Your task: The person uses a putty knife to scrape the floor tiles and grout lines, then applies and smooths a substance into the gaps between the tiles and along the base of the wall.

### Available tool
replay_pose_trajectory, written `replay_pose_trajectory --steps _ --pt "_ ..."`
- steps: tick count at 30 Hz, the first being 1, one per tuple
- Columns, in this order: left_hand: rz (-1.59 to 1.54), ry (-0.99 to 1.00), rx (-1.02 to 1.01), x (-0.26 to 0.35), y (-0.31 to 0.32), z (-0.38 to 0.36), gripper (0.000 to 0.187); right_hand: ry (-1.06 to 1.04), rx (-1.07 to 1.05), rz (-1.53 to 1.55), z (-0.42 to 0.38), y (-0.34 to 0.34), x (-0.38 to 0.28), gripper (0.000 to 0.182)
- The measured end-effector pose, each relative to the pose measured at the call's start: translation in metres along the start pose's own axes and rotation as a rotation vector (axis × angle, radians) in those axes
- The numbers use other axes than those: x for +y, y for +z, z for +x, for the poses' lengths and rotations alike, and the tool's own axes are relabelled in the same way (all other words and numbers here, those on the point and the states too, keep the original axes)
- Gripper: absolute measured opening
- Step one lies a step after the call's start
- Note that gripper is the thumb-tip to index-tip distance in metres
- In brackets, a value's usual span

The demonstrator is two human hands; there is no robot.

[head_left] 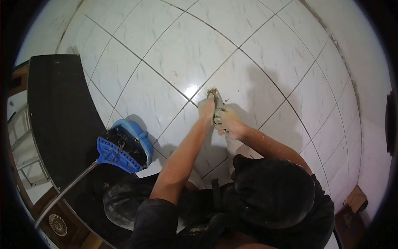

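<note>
My left hand (206,108) and my right hand (229,123) meet low over the white tiled floor (199,45), just right of a crossing of dark tile joints. Between them is a narrow, flat, pale piece (219,98) smeared with grey-brown paste; its exact kind cannot be made out. The left fingers are closed at the smeared end, with the thumb pressed along it. Curled round the near end, the right fingers carry dark smears. Small dark crumbs lie on the tile beside the flat piece.
A blue dustpan (143,137) holding dark debris stands at left, with a blue broom head (118,155) and its metal handle (68,189) over it. A black panel (62,95) lies further left. A wall (369,83) runs along the right.
</note>
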State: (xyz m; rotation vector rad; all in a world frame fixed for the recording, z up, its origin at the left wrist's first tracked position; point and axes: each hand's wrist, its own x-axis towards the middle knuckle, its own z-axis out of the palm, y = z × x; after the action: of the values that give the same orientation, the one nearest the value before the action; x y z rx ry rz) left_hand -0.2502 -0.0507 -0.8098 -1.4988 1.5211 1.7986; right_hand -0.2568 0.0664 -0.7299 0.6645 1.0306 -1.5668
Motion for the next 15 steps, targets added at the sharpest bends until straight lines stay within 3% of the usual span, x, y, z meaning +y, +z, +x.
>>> replay_pose_trajectory --steps 4,6,7,9,10,12,13,15 --pt "-0.068 -0.054 -0.052 0.006 0.009 -0.014 0.043 -0.023 -0.037 0.031 -0.003 -0.01 0.004 0.007" --pt "0.353 0.314 0.005 -0.03 0.019 -0.013 0.044 -0.06 0.111 -0.189 -0.013 -0.022 0.027 0.01" --pt "0.354 0.313 0.004 -0.041 0.025 -0.011 0.044 -0.06 0.112 -0.188 -0.021 -0.023 0.022 0.01" --pt "0.08 0.145 -0.06 -0.057 0.035 -0.006 0.045 0.093 0.158 0.157 -0.034 -0.025 0.016 0.01" --pt "0.089 0.14 -0.064 -0.041 0.036 -0.008 0.045 0.095 0.162 0.166 -0.024 -0.028 0.015 0.01" --pt "0.407 0.288 -0.076 0.003 0.036 -0.002 0.045 -0.264 0.193 -0.111 0.006 -0.032 0.005 0.01" --pt "0.41 0.285 -0.078 0.019 0.039 0.002 0.045 -0.261 0.196 -0.108 0.014 -0.035 -0.007 0.01" --pt "0.077 0.034 -0.099 0.042 0.046 0.011 0.046 -0.054 -0.019 0.154 0.027 -0.039 -0.033 0.014"
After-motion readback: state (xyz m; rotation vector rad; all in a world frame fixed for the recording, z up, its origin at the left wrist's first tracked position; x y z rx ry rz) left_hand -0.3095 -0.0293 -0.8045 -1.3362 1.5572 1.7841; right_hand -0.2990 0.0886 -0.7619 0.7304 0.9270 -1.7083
